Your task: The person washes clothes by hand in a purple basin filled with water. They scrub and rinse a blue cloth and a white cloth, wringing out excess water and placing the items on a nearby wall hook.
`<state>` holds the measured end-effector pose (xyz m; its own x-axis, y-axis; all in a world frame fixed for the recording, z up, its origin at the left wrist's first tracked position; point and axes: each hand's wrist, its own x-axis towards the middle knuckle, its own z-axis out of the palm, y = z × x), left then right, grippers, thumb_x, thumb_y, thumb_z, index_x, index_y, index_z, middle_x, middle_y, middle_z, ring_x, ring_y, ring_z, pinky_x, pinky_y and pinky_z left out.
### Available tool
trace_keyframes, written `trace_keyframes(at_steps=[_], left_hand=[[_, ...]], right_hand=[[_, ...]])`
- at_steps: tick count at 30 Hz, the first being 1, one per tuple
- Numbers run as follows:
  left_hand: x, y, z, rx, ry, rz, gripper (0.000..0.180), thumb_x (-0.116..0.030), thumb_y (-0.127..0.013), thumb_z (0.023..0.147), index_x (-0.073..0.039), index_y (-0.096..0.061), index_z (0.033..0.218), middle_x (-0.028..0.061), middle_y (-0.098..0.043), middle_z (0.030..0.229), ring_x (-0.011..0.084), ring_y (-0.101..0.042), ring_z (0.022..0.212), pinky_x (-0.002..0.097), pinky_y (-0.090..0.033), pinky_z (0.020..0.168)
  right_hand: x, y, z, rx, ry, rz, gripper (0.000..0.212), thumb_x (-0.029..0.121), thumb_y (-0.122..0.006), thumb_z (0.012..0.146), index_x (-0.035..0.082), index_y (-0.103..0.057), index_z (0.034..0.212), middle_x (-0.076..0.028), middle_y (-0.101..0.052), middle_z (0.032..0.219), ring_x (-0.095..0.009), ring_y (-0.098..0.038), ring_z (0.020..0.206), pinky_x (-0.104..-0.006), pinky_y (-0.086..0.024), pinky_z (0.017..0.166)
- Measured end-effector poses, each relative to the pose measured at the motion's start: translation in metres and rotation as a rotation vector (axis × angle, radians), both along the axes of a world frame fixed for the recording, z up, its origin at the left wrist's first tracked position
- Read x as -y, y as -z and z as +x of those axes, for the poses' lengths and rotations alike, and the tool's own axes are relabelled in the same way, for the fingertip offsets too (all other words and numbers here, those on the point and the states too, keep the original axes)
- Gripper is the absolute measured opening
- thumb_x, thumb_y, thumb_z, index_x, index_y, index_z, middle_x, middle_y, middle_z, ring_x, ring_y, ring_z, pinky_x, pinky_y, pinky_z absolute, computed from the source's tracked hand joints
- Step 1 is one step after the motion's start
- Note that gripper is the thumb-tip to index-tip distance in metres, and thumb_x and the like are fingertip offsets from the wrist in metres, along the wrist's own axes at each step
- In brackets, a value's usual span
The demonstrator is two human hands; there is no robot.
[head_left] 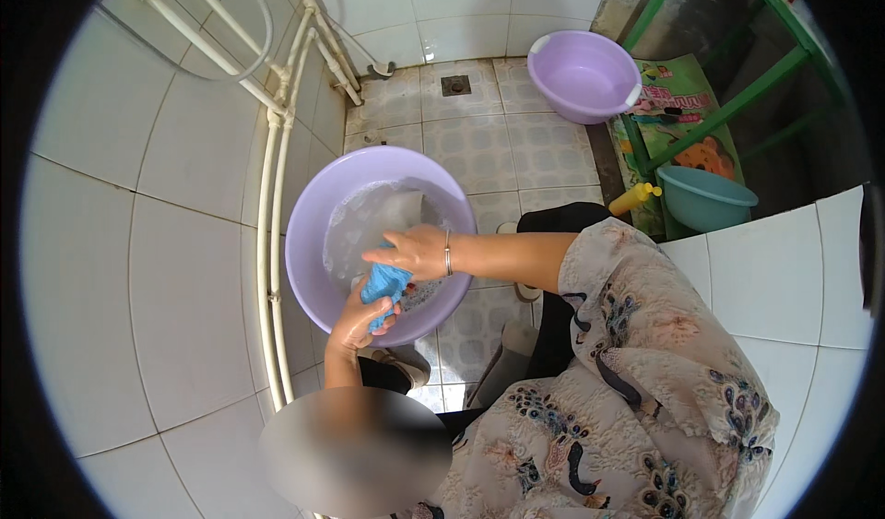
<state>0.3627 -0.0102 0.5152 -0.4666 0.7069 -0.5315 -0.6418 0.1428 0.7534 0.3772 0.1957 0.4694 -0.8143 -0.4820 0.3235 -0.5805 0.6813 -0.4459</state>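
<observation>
Both hands, left hand (pixel 355 321) and right hand (pixel 415 250), pinch one blue cloth (pixel 383 286) over the soapy lilac basin (pixel 309 242) (two lilac basins (pixel 583 75) in all, one teal basin (pixel 705 198)).

blue cloth (pixel 383 285) partly hidden by both hands, green rack (pixel 737 104) cut off at rim

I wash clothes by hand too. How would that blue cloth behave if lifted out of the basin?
The blue cloth bunches between both hands, so it is probably floppy. It sits over sudsy water in the purple basin, so it is likely wet, heavy for its size and slippery.
</observation>
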Motion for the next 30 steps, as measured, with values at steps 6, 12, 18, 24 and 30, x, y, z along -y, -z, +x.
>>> trace_keyframes(at_steps=[6,12,18,24,30], left_hand=[[0.002,0.027,-0.004,-0.539,0.115,-0.201,0.061,-0.016,-0.075,0.064,0.000,-0.046,0.115,0.0115,-0.060,0.099,0.0202,-0.057,0.066,0.0296,-0.046,0.058],[-0.015,0.050,-0.006,-0.910,0.017,-0.539,0.063,-0.017,-0.075,0.062,0.001,-0.047,0.115,0.0209,-0.062,0.095,0.0341,-0.062,0.086,0.0396,-0.047,0.076],[-0.030,0.064,-0.014,-1.126,0.008,-0.741,0.052,-0.016,-0.070,0.064,-0.002,-0.050,0.110,0.0222,-0.063,0.083,0.0359,-0.062,0.081,0.0412,-0.048,0.072],[-0.029,0.071,-0.011,-1.195,0.118,-0.804,0.046,-0.018,-0.066,0.067,-0.004,-0.049,0.107,0.0207,-0.063,0.084,0.0367,-0.061,0.082,0.0448,-0.048,0.073],[-0.037,0.065,-0.011,-1.205,0.133,-0.793,0.043,-0.018,-0.066,0.067,-0.004,-0.049,0.104,0.0198,-0.063,0.085,0.0362,-0.061,0.081,0.0442,-0.048,0.070]], right_hand=[[0.003,-0.019,-0.002,0.126,0.015,0.178,0.048,0.018,-0.069,0.063,0.017,-0.050,0.107,-0.014,-0.054,0.088,-0.033,-0.061,0.068,-0.0424,-0.049,0.054],[0.010,-0.019,-0.021,0.291,0.063,0.303,0.033,0.011,-0.065,0.063,0.011,-0.056,0.095,-0.015,-0.061,0.081,-0.033,-0.062,0.075,-0.0429,-0.050,0.062],[0.008,-0.001,-0.041,0.553,0.144,0.271,0.029,0.008,-0.065,0.060,0.008,-0.058,0.088,-0.016,-0.063,0.078,-0.033,-0.062,0.078,-0.0403,-0.049,0.068],[0.007,0.009,-0.042,0.704,0.129,0.241,0.029,0.010,-0.069,0.057,0.005,-0.061,0.084,-0.015,-0.064,0.079,-0.030,-0.062,0.079,-0.0370,-0.049,0.069],[-0.004,0.027,-0.051,0.765,0.100,0.192,0.026,0.007,-0.070,0.052,0.004,-0.063,0.076,-0.013,-0.064,0.073,-0.025,-0.063,0.073,-0.0347,-0.050,0.065]])
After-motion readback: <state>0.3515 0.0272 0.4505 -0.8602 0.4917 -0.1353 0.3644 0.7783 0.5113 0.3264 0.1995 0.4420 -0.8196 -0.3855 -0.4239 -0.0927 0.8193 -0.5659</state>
